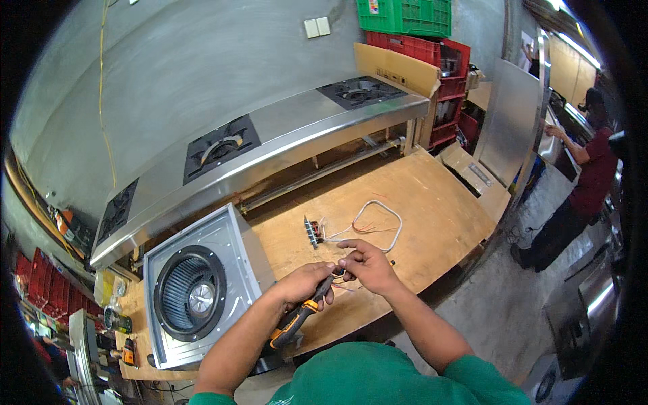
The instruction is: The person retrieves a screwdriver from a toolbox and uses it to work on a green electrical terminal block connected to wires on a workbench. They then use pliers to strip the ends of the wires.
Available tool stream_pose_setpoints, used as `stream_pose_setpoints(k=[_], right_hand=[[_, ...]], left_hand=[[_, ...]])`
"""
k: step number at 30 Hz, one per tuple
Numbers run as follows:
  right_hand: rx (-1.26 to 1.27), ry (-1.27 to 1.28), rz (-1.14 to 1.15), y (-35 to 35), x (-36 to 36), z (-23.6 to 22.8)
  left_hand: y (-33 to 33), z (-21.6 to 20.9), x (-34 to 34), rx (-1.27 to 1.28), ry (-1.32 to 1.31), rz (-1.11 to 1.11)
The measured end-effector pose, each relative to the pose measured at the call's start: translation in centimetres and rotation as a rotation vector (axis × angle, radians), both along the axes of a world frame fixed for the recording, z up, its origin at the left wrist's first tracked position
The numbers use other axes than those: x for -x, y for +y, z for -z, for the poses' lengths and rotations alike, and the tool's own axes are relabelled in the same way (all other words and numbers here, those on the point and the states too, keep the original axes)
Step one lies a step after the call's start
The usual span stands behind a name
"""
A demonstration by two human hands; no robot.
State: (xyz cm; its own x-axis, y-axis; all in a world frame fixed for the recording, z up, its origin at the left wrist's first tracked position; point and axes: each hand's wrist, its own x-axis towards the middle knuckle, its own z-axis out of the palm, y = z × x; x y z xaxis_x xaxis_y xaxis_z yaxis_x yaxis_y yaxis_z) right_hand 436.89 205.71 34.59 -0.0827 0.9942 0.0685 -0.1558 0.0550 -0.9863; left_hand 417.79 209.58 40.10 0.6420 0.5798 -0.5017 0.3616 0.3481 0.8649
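My left hand is wrapped round a pair of pliers with black and orange handles. Its jaws point up toward the fingers of my right hand. Those fingers are pinched close to the jaws, and what lies between them is too small to make out. Thin reddish wires show just below the fingertips. Beyond my hands, a small circuit board with components stands on the wooden tabletop. From it a white cable runs out in a loop, with thin red wires inside the loop.
On the left sits a metal box with a round fan. A long steel stove with several burners spans the back. Red crates and a green crate are stacked behind. A power drill lies at far left; another person stands at right.
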Motion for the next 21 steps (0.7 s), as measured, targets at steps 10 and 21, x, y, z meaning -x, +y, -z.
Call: stream_pose_setpoints(k=[10,21], right_hand=[[-0.015,-0.160,0.242,-0.4,0.0,3.0],[0.224,0.158,-0.291,-0.9,4.5,8.7]], left_hand=[[1.2,3.3,-2.8,-0.025,-0.103,-0.271],[2.1,4.7,-3.0,-0.215,-0.220,-0.619]])
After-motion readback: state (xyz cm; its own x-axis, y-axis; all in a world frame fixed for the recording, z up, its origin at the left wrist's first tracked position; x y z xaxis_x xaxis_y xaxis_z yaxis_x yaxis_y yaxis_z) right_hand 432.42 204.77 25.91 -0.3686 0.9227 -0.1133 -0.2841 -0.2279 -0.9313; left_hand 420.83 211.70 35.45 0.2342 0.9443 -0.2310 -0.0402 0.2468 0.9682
